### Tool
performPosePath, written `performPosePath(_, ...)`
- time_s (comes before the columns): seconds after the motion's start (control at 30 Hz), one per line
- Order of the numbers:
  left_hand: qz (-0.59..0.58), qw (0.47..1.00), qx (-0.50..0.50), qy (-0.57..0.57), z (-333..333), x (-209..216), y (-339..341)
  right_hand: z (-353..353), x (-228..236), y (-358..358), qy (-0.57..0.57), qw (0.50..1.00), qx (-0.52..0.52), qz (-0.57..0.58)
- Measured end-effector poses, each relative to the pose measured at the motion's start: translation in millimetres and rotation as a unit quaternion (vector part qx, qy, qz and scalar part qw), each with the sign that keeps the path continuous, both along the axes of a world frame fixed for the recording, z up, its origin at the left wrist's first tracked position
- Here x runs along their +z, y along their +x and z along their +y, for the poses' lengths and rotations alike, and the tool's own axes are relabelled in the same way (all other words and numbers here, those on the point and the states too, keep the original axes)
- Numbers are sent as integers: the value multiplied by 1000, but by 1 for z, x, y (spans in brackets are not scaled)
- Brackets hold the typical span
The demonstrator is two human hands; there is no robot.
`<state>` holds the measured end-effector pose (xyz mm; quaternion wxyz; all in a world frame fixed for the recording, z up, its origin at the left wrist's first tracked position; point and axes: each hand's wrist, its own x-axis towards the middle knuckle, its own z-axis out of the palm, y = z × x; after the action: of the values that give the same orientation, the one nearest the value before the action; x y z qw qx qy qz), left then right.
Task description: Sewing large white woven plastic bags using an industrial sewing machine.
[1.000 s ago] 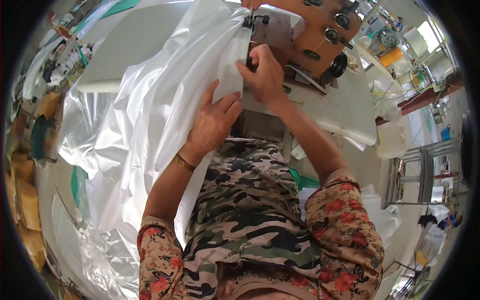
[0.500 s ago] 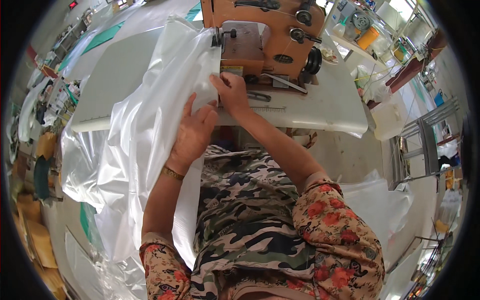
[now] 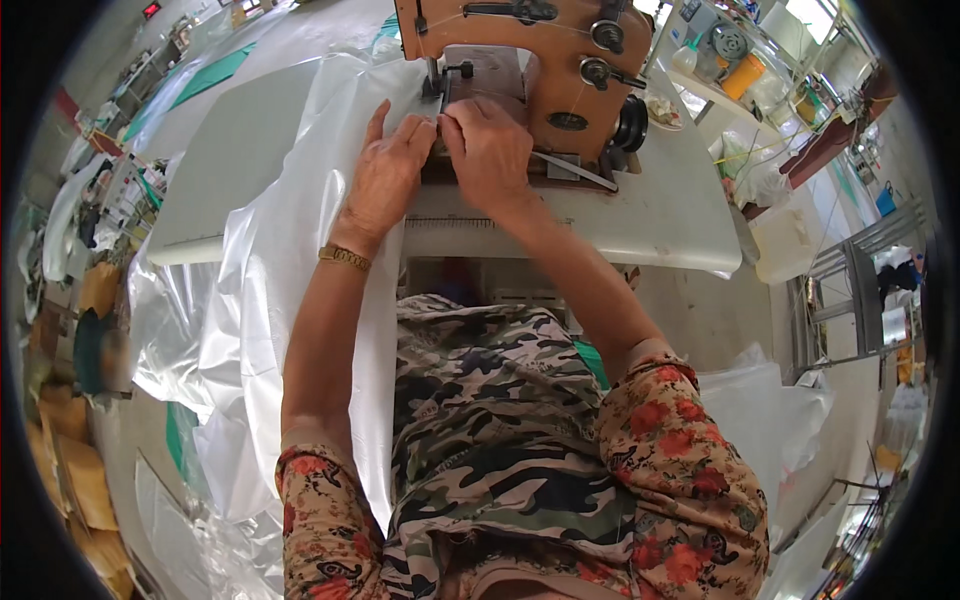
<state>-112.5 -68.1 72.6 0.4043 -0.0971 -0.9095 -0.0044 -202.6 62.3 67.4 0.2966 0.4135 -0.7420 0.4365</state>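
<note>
We likely feed sheet (image 3: pixel 262 330) to machine (image 3: pixel 562 85) | left hand (image 3: pixel 388 175), right hand (image 3: pixel 492 158) at sheet's right edge (grips we cannot tell) | next needs steady guiding

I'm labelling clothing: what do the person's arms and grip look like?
The left sleeve and right sleeve are tan with red flowers and dark motifs. A gold-toned band circles the left wrist. Left grip and right grip are gloveless.

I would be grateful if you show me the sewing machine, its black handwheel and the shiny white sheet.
Sewing machine (image 3: pixel 565 88): head view, on its orange-brown upright body.
Black handwheel (image 3: pixel 631 124): head view, middle of the wheel.
Shiny white sheet (image 3: pixel 262 290): head view, on its hanging folds.
</note>
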Motion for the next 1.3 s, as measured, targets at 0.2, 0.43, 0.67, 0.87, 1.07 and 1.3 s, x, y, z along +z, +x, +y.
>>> performPosePath(0.2, -14, 999, 47, -16, 10, -3, -12, 2, -9, -28, 54, 981, 60, 174)
performPosePath(0.43, 10, 988, 144, 51, 37, -15, 24, 9, -18, -25, 91, 974, 77, 195)
performPosePath(0.67, 16, 983, 182, 21, 44, -33, 41, 13, -20, -23, 73, 970, 69, 220)
performPosePath(0.87, 13, 990, 141, -13, 29, -39, 35, 6, -25, -27, 62, 966, 30, 249)
performPosePath(1.07, -2, 992, 128, 4, 24, -24, 18, 0, -23, -24, 79, 971, -6, 228)
performPosePath(1.3, 8, 989, 146, -2, 22, -11, 6, -3, -22, -23, 85, 975, -22, 204)
